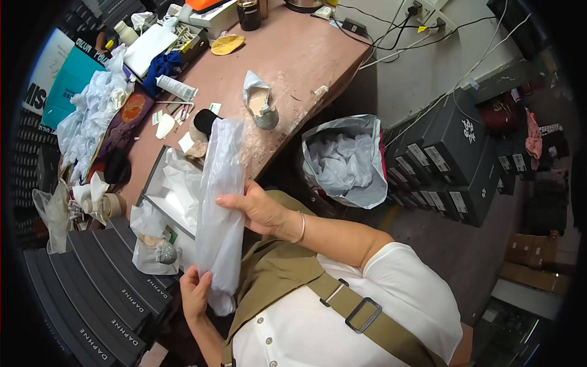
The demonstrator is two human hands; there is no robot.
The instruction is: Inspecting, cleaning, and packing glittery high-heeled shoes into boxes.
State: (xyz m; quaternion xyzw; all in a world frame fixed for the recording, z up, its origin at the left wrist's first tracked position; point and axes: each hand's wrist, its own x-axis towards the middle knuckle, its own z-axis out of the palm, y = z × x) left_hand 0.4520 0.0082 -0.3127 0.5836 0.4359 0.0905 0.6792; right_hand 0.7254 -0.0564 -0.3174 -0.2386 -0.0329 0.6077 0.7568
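While the right hand grips the upper part of a pale wrap, thumb across its face, the left hand has thumb and fingers at its lower edge; the two hands are apart, and holding it at two places probably keeps the limp sheet drawn out. The wrap hangs in front of the body, partly over an open box with paper inside, set close presumably for easy reach. One silver shoe lies in white film beside the box; another sits on the table, likely kept clear of the clutter. That pinkish top is scuffed and flaky along its near edge. Beyond stand a sack of crumpled film, stacked grey boxes and trailing cords by the wall.
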